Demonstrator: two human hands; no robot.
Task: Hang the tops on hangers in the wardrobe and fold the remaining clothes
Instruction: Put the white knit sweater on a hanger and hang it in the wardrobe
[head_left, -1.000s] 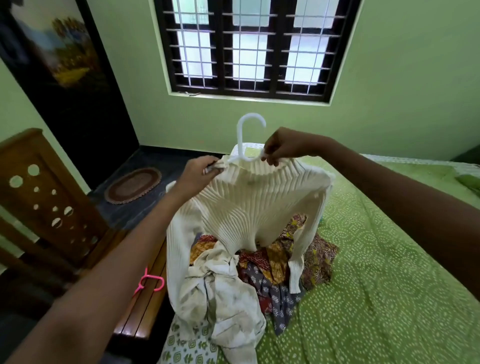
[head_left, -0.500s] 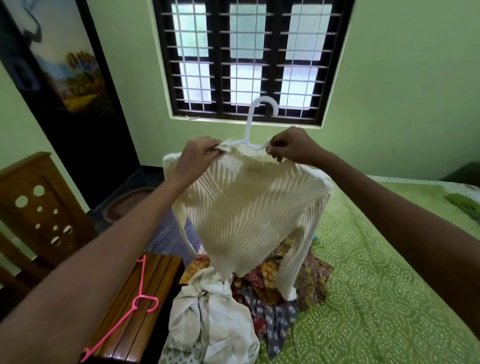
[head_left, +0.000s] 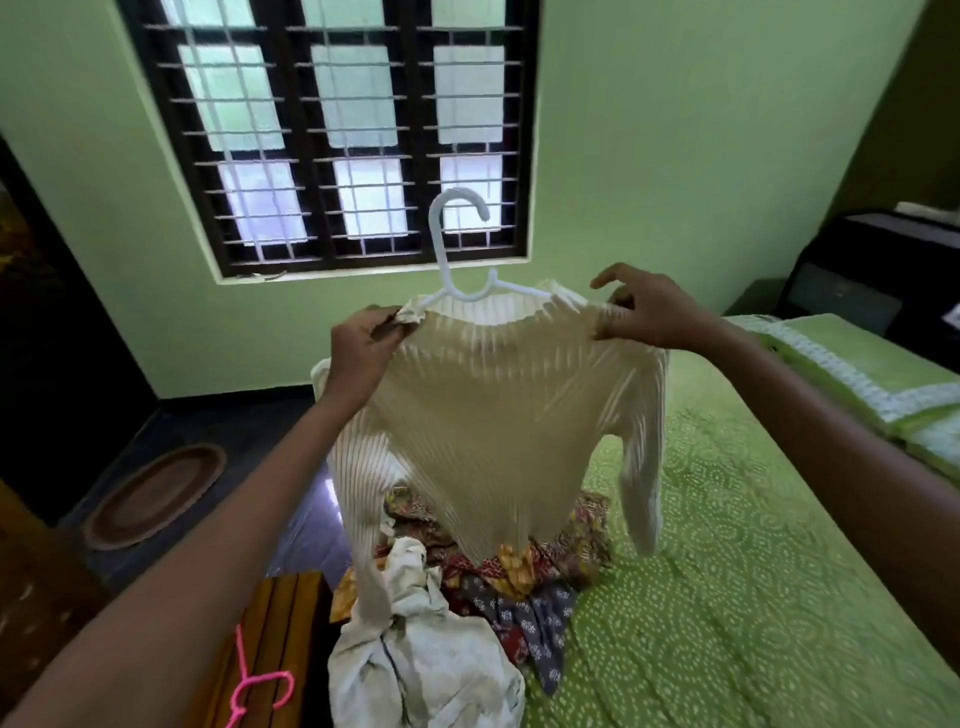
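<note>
We counted two hangers, one white hanger (head_left: 457, 270) and one pink hanger (head_left: 260, 691); one cream ribbed top (head_left: 488, 415); one clothes heap (head_left: 467, 613); two hands.

Green walls (head_left: 675, 156) frame a barred window (head_left: 332, 140) (daylight behind), bed (head_left: 727, 571) right, oval rug (head_left: 156, 496) left.

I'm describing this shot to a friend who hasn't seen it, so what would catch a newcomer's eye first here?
First, the cream ribbed sweater held up mid-frame on a white hanger, the left hand pinching one shoulder and the right hand the other. Behind it, a dark barred window glows on the green wall. Below, a pile of patterned clothes lies on the green bedspread, with a pink hanger at lower left.
</note>
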